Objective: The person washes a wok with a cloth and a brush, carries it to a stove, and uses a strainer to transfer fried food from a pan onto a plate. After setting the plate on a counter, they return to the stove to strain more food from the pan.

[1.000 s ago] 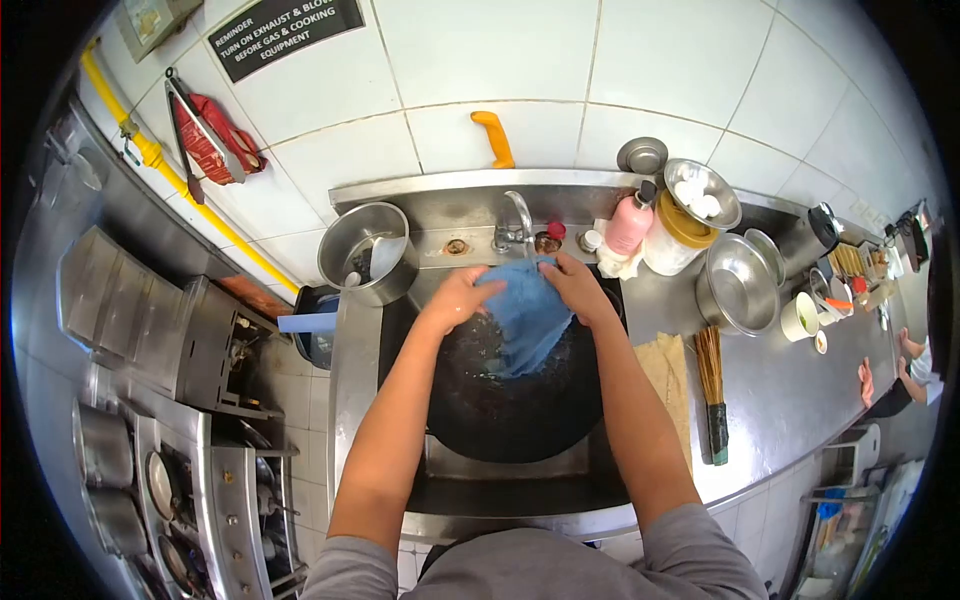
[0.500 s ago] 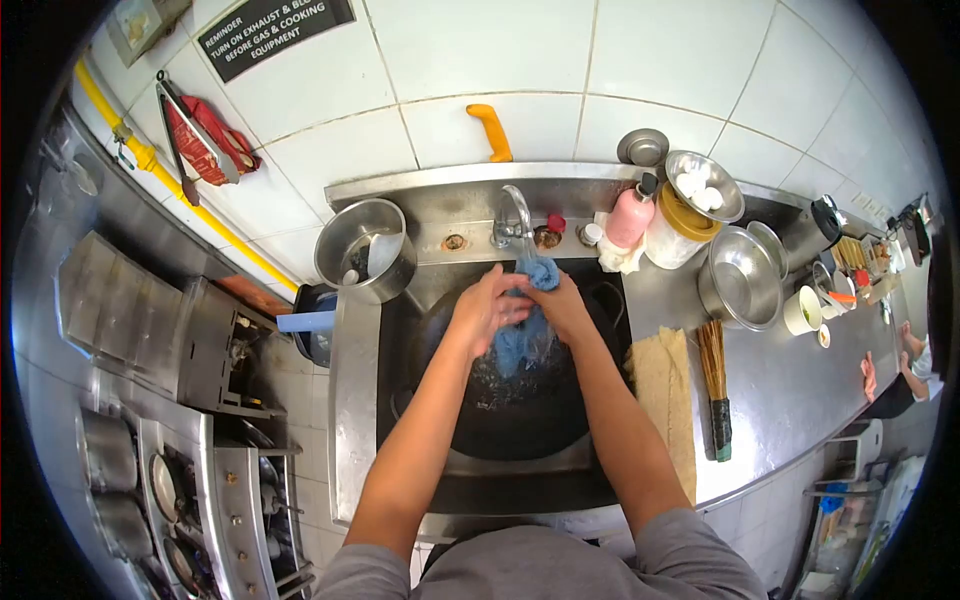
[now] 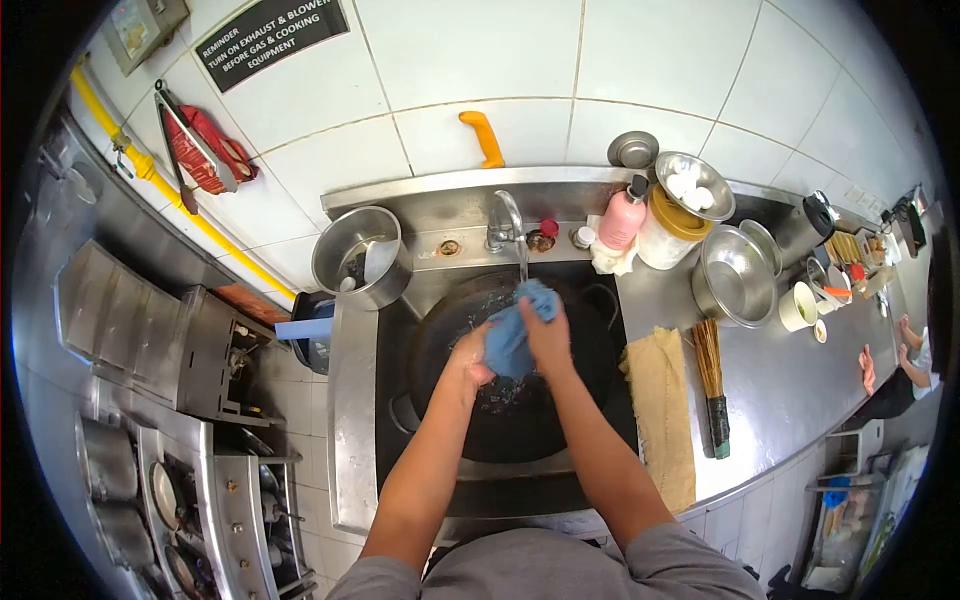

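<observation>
A wet blue cloth [image 3: 509,343] is bunched between my two hands under the running faucet [image 3: 511,212]. My left hand [image 3: 468,357] is closed on the cloth's lower left side. Higher up on the right, my right hand [image 3: 547,338] grips the cloth, thumb on top. Beneath them a large dark wok [image 3: 470,435] sits in the sink [image 3: 345,440], with water splashing in it. My palms and some fingers are hidden by the cloth.
Left of the faucet stands a steel pot [image 3: 385,290]. A pink pump bottle [image 3: 622,220], a steel bowl [image 3: 728,275], a tan cloth [image 3: 660,420] and a bamboo brush [image 3: 711,385] are on the right. Another person's hand [image 3: 867,370] shows at far right.
The cloth has gone from hanging bunched near the faucet to being gathered between both hands. My left hand has moved down and closed on it; my right hand is slightly lower.
</observation>
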